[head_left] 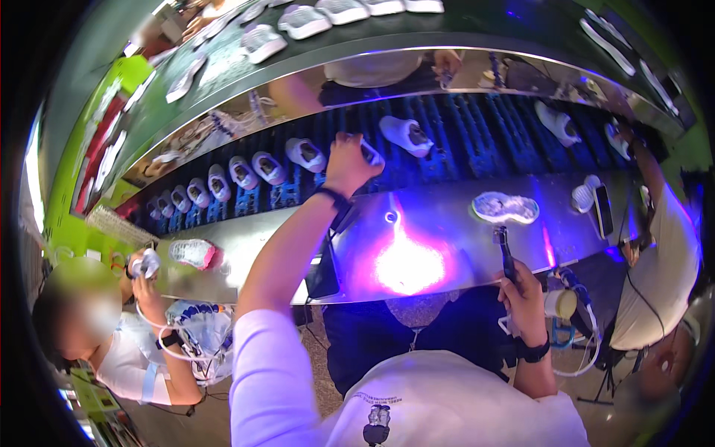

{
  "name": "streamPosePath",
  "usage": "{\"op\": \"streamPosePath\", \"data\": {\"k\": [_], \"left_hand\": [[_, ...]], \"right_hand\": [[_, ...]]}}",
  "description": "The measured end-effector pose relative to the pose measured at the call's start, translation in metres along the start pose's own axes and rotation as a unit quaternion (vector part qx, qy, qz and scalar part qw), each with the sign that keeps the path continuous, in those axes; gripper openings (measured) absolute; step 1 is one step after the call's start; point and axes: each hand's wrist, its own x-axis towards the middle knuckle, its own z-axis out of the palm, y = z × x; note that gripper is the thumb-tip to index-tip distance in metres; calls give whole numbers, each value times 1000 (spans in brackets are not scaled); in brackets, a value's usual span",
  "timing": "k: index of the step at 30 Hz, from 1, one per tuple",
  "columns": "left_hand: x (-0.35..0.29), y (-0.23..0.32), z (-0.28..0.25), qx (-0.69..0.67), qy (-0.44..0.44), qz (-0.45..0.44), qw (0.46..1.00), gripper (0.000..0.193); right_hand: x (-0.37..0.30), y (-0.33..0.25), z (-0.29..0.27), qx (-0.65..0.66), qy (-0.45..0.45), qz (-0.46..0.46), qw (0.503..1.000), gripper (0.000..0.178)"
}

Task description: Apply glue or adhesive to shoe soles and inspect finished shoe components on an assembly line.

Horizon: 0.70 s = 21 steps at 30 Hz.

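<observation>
My left hand [351, 162] reaches forward over the blue-slatted conveyor [480, 145], its fingers closed around a light-coloured shoe [372, 155], most of which is hidden by the hand. Closer to me, my right hand [524, 289] grips the black handle of a slim brush [507, 253]. The brush head points forward, just below a pale shoe sole [506, 208] lying on the metal worktable [447, 201]. To the left of the held shoe is a white shoe [305, 154] on the conveyor; to its right lies another white shoe [406, 135].
A bright violet-white glare [410, 264] covers the table's middle. A black phone [602, 211] lies at right near a co-worker's arm [655, 179]. At left, another person's hand [149, 287] holds something pale near a pink-edged sole [195, 254]. Several shoe uppers [305, 22] rest on the upper shelf.
</observation>
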Motion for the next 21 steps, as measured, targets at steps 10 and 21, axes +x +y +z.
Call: {"op": "streamPosePath", "data": {"k": [10,21], "left_hand": [[-182,127,-62,54,-147,218,963,76],[-202,170,-67,-370,-53,35,927,71]], "right_hand": [[6,16,-14,14,19,-53,998,52],[-29,-35,-28,54,-35,-81,995,45]]}}
